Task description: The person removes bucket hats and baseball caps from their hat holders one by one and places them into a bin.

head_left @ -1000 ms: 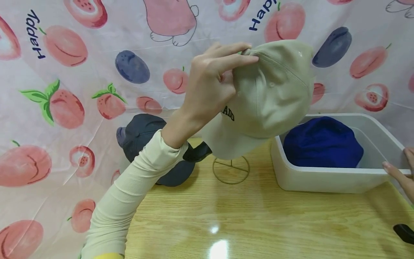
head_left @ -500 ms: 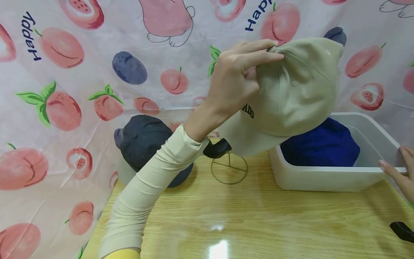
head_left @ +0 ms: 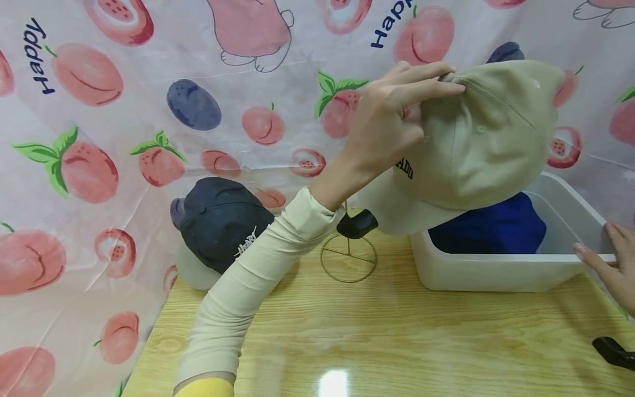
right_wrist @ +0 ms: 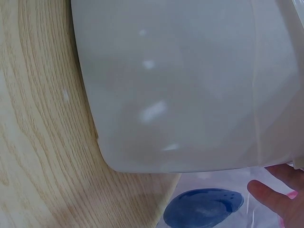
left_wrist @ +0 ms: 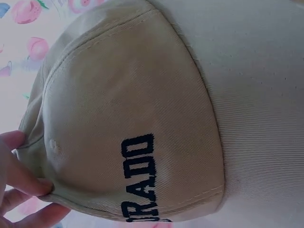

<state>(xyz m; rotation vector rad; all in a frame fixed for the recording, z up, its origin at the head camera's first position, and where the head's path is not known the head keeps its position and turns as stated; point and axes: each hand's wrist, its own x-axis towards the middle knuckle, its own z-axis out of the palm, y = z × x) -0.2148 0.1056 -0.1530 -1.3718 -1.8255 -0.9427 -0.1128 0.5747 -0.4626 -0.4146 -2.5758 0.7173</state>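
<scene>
My left hand (head_left: 392, 113) pinches a beige baseball cap (head_left: 496, 138) at the top of its crown. The cap hangs in the air, brim toward the lower left, partly over the white plastic bin (head_left: 496, 275). Dark letters show on its front panel (left_wrist: 137, 175) in the left wrist view. A royal blue cap (head_left: 501, 226) lies inside the bin, partly hidden by the beige one. At the bin's right front corner, my right hand (head_left: 617, 264) holds the rim, thumb and fingers over it. The right wrist view shows the bin's outer wall (right_wrist: 180, 90) with fingers (right_wrist: 268, 195) near its edge.
A gold wire stand (head_left: 349, 258) with a ring base stands mid-table, its upper part behind the left wrist. On the left, a dark navy cap (head_left: 213, 220) sits over a light brim (head_left: 190, 267). A fruit-print cloth (head_left: 278, 33) hangs behind the wooden table (head_left: 397, 342).
My left hand has carried the beige cap rightward, from over the wire stand to over the bin, partly covering the blue cap. My right hand stays at the bin's corner.
</scene>
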